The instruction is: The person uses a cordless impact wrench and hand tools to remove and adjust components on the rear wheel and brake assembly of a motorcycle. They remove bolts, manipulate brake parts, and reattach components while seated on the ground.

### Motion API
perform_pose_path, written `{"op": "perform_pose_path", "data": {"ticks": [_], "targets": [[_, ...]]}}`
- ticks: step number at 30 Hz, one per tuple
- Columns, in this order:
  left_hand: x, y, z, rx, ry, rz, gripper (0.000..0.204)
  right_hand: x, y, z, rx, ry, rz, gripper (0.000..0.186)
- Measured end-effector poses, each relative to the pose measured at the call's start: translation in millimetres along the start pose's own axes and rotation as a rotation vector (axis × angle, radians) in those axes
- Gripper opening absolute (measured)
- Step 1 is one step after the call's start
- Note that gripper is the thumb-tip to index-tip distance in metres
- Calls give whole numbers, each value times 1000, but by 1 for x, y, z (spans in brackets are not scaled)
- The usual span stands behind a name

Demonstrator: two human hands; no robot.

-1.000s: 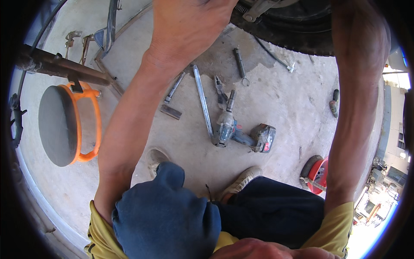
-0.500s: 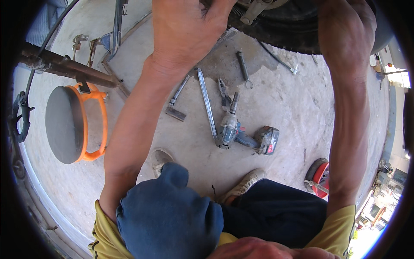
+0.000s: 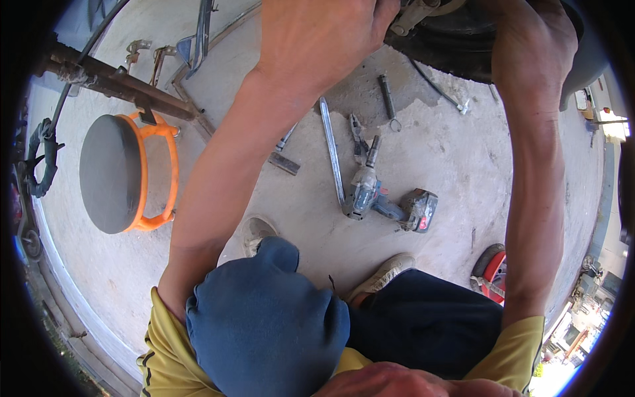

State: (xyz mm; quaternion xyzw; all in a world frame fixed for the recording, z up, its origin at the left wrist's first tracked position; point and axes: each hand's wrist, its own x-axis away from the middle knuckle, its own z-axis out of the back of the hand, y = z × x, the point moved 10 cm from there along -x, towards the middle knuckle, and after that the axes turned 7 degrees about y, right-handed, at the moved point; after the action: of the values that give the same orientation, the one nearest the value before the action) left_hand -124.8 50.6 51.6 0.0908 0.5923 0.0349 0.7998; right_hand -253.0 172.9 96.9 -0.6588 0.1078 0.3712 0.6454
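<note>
Both hands reach to a black tire (image 3: pixel 450 53) with a metal bracket and hub parts at the top. My left hand (image 3: pixel 317 30) touches the wheel's left side near the bracket, its fingertips hidden by the frame edge. My right hand (image 3: pixel 532 49) grips the tire's right part, fingers bent and partly cut off. Below, on the concrete floor, lie a cordless impact wrench (image 3: pixel 362 193) with a socket, pliers (image 3: pixel 357 135), a long steel lever (image 3: pixel 331 149), a cylindrical tool (image 3: pixel 387 99), a short metal block (image 3: pixel 283 163) and a hose (image 3: pixel 433 86).
An orange stool (image 3: pixel 109 173) with a dark seat stands left, under a rusty steel bar (image 3: pixel 109 86) with a hanging cable. A red wheel (image 3: pixel 491 270) lies lower right. My blue-covered knee and two shoes (image 3: pixel 383 271) are below. Cluttered equipment (image 3: pixel 589 284) lines the far right.
The view has shifted, so the stool and tools appear further right. My left hand is further right on the wheel; my right hand has moved left and bent over the tire.
</note>
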Motion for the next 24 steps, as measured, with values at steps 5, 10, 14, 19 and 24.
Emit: {"op": "perform_pose_path", "data": {"ticks": [5, 10, 14, 19, 24], "targets": [[40, -66, 31, 137, 37, 197, 19, 12, -18, -11, -86, 42, 18, 18], [240, -116, 38, 57, -456, 763, 12, 4, -3, -15, -179, 41, -96, 28], [329, -111, 69, -164, -553, 717, 16, -3, -10, 7, 463, -43, 331, 21], [340, -163, 108, -517, -596, 578, 16, -2, -6, 2, 355, 38, 353, 17], [335, -194, 86, -648, -792, 555, 22, 0, -14, -9, 971, -131, 603, 17]]}}
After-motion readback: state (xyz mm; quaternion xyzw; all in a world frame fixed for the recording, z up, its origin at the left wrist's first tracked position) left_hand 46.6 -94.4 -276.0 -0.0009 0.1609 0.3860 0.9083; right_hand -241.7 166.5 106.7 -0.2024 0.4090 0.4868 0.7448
